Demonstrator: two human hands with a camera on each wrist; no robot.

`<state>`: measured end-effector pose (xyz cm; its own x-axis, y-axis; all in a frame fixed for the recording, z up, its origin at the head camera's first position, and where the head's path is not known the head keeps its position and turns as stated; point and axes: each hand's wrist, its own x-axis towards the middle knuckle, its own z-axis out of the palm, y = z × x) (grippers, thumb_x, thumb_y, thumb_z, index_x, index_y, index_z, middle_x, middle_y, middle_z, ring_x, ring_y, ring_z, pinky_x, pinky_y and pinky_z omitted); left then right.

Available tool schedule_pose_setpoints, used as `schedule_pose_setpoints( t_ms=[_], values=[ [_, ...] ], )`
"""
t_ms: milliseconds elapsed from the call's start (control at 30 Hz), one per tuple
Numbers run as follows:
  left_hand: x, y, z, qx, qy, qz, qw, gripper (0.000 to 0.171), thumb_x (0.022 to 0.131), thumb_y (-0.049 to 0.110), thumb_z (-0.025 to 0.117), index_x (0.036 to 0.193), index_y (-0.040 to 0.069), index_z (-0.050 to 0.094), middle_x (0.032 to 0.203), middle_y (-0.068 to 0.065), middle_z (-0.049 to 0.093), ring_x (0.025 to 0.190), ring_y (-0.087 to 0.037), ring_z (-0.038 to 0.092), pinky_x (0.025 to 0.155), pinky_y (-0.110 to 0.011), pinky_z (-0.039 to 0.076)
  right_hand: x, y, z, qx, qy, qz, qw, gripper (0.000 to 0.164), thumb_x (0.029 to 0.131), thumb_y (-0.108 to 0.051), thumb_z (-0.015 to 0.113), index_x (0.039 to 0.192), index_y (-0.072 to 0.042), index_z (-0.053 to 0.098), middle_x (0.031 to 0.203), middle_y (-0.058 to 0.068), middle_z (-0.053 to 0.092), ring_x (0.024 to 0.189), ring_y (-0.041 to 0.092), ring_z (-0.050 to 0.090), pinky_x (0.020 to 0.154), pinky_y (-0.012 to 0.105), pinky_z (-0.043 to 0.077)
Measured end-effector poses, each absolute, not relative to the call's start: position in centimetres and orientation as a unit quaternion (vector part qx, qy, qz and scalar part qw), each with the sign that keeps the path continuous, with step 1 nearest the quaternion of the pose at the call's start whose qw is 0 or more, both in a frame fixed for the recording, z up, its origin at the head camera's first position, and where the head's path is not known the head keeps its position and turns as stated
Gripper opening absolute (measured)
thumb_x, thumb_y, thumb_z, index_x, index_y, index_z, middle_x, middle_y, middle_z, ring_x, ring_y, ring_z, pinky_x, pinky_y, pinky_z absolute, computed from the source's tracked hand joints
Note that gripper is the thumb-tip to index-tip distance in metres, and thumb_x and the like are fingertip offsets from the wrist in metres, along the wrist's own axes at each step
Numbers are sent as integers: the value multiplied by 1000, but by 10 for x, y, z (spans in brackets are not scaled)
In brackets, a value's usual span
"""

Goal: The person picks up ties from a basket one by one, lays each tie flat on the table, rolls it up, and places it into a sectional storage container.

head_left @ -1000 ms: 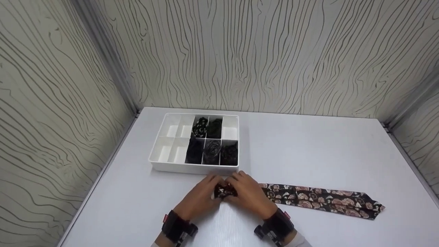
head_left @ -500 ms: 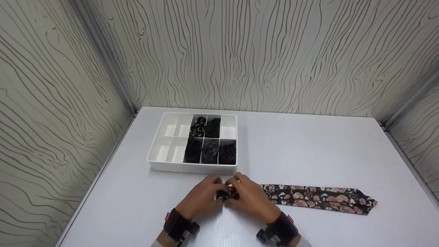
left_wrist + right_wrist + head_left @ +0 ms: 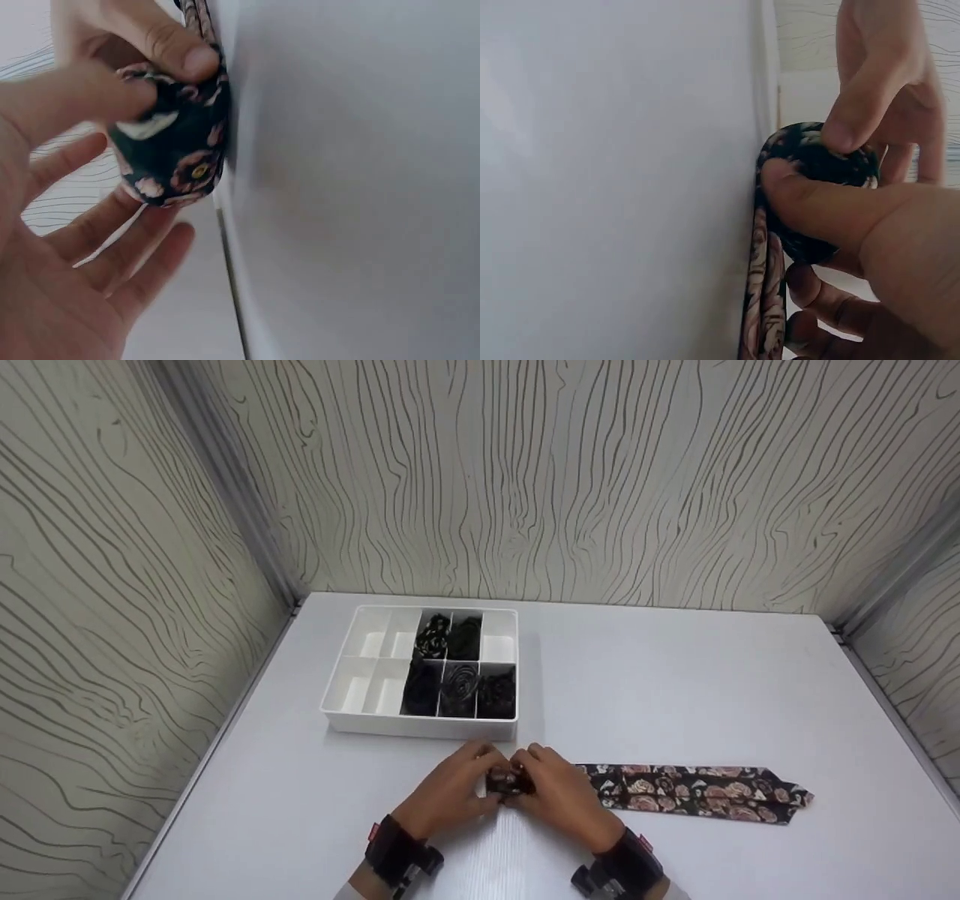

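Note:
A dark floral necktie (image 3: 697, 793) with pink roses lies along the table, its pointed end to the right. Its left part is wound into a roll (image 3: 176, 157) between my two hands, standing on its edge at the tabletop. With thumb and fingers, my left hand (image 3: 454, 784) holds the roll from the left. My right hand (image 3: 564, 795) pinches it from the right, the thumb across the coil's side in the right wrist view. From under the right hand, the flat double layer of the tie (image 3: 761, 300) runs out of the coil.
Just beyond the hands stands a white divided box (image 3: 424, 725). Several dark rolled ties, among them a grey one (image 3: 460, 686), fill its middle and right compartments; the left ones are bare. Patterned panels (image 3: 480, 487) enclose the white table (image 3: 675, 682) at the back and sides.
The flat end of the tie has drawn leftward as more of it went into the roll. Both hands have shifted slightly right, fingers moving around the coil.

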<state>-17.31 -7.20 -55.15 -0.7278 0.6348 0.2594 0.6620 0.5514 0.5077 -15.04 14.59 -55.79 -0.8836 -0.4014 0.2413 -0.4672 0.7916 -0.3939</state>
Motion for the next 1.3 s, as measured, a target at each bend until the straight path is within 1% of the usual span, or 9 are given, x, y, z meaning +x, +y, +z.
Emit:
schedule_pose_setpoints(
  t_ms=[100,200,367,533,667,867,967,1133,1300],
  values=[
    [-174,-71,-552,-378,-879,-288,33,34,80,11,86,112,19,78,111,3,65,102,-12,60,94,-27,54,-147,148,-556,231,-942,232,70,47,79,-35,92,117,-19,69,97,-8,60,84,10,60,70,29,56],
    [-173,-70,-552,-377,-882,-282,28,34,80,14,87,112,21,79,111,3,64,103,-11,58,94,-28,53,-146,150,-558,236,-941,231,78,42,81,-31,91,114,-18,70,93,-8,57,80,7,54,67,25,52],
    [-173,-68,-550,-381,-881,-280,8,31,82,14,88,111,22,80,107,4,62,98,-8,56,89,-24,53,-143,156,-561,243,-938,233,86,47,81,-34,92,119,-17,69,99,-6,58,83,9,60,69,28,57],
    [-174,-66,-547,-389,-882,-267,9,38,80,19,90,117,24,79,111,4,64,102,-10,59,92,-26,54,-142,162,-559,235,-943,223,74,47,81,-37,91,119,-19,68,98,-9,58,85,8,59,72,30,57],
    [-174,-64,-548,-389,-887,-249,21,39,79,22,90,116,26,79,110,4,65,101,-11,60,92,-28,55,-141,164,-556,235,-944,227,55,51,81,-42,90,122,-21,68,96,-10,57,84,8,57,71,28,54],
    [-175,-63,-549,-399,-878,-264,25,45,78,22,89,120,22,74,116,3,66,107,-12,62,98,-29,55,-141,167,-557,229,-949,208,58,55,80,-43,90,124,-18,67,101,-5,65,90,14,65,76,35,60],
    [-175,-61,-549,-408,-874,-260,39,41,76,24,91,115,22,77,113,3,67,103,-12,63,95,-29,55,-140,167,-556,227,-948,219,45,54,81,-44,90,124,-20,67,101,-6,64,89,12,64,75,34,58],
    [-176,-55,-548,-421,-876,-231,55,38,79,28,90,116,25,80,107,4,66,99,-13,59,92,-29,53,-138,169,-555,230,-948,212,53,54,79,-42,91,122,-19,68,99,-8,63,88,10,62,75,33,57],
    [-175,-52,-548,-420,-881,-206,68,41,77,26,91,116,27,79,105,6,66,99,-12,62,97,-33,53,-138,170,-555,233,-949,203,59,49,80,-37,91,119,-17,70,98,-7,62,86,11,60,73,31,56]
  ],
)
